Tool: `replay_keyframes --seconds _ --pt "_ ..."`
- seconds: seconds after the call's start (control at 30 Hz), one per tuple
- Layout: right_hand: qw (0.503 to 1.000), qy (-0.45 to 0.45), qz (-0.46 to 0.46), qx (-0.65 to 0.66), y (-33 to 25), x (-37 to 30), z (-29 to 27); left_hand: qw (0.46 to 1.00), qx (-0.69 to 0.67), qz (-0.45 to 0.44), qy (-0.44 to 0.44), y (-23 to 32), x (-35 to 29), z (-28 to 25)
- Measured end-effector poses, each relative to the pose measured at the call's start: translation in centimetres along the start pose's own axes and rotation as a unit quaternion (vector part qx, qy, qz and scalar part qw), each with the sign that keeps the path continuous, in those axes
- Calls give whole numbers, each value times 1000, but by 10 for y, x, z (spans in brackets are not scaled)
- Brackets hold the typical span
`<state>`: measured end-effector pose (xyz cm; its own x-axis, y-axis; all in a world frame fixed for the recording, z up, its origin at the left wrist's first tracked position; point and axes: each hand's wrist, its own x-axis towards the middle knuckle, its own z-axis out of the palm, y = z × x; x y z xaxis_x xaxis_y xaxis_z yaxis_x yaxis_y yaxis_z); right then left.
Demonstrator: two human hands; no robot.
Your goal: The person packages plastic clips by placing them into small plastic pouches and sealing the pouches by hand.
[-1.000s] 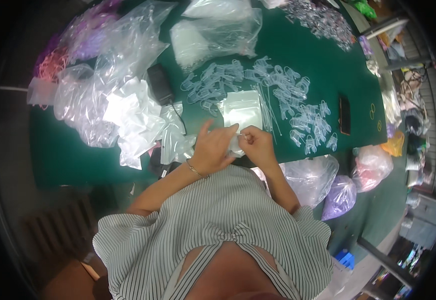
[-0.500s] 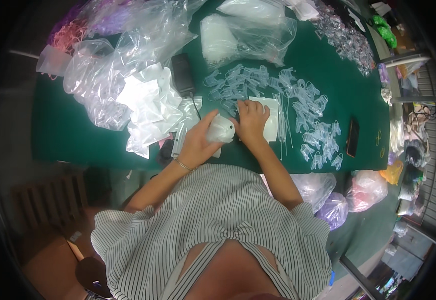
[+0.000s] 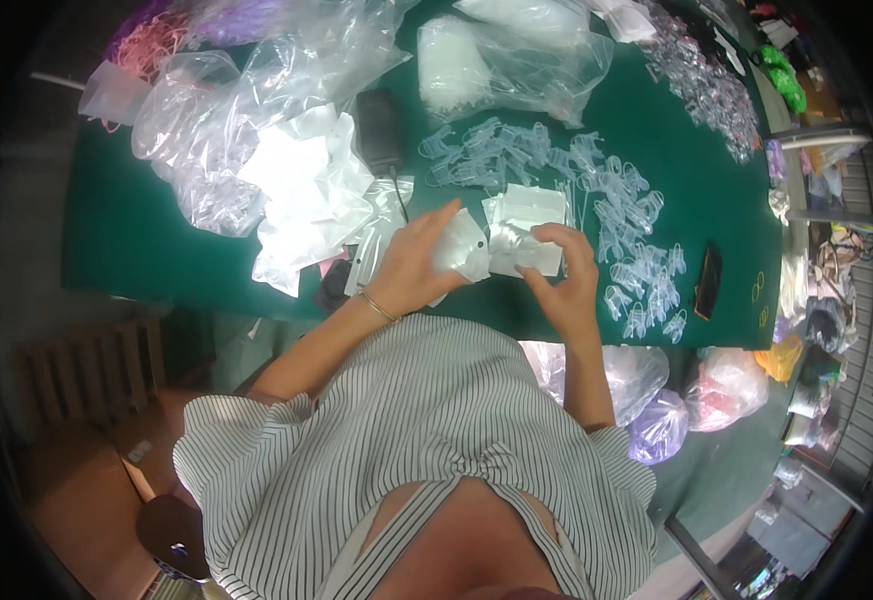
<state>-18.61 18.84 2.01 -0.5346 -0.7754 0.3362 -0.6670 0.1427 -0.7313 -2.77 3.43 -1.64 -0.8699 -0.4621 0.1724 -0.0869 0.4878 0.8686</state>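
My left hand (image 3: 418,262) is closed round a small whitish plastic pouch (image 3: 463,248) with a round dark hole near its edge. To its right, my right hand (image 3: 568,278) curves its thumb and fingers round a small clear plastic piece (image 3: 518,246), whose exact shape is hard to make out. Under and beyond that piece lies a stack of white pouches or cards (image 3: 530,205). Several clear plastic clips (image 3: 496,150) are heaped just beyond the stack, and more clips (image 3: 646,280) spread to the right.
Shiny white pouches (image 3: 306,185) pile up left of my hands, near a black adapter (image 3: 378,130) with a cord. Large clear bags (image 3: 511,70) lie at the back. A phone (image 3: 707,282) rests on the right of the green table (image 3: 196,290). Filled bags (image 3: 726,390) stand below its edge.
My right hand has drawn back from the clips and moved right and nearer, its fingers now turned toward the pouch. The pouch in my left hand has shifted slightly right and lies flatter.
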Motion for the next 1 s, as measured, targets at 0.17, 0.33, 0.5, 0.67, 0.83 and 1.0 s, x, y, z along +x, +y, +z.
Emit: replay_keyframes --seconds 0.17,0.33,0.5,0.67,0.83,1.0 --pt "991 -106 -59 -51 -13 -1 -13 993 101 54 -39 7 2 15" --pt "987 -144 -60 -37 -7 -4 -11 987 131 51 -83 19 0 18" --pt "977 -196 -85 -2 -11 -9 -4 987 105 74 -97 15 -3 23" --pt "979 -178 4 93 -1 -13 -7 988 88 66 -104 17 -2 19" --pt "964 -198 104 147 12 -19 -2 985 101 98 -101 17 0 27" --pt "969 -192 35 153 22 -22 4 986 49 92 -128 12 -2 32"
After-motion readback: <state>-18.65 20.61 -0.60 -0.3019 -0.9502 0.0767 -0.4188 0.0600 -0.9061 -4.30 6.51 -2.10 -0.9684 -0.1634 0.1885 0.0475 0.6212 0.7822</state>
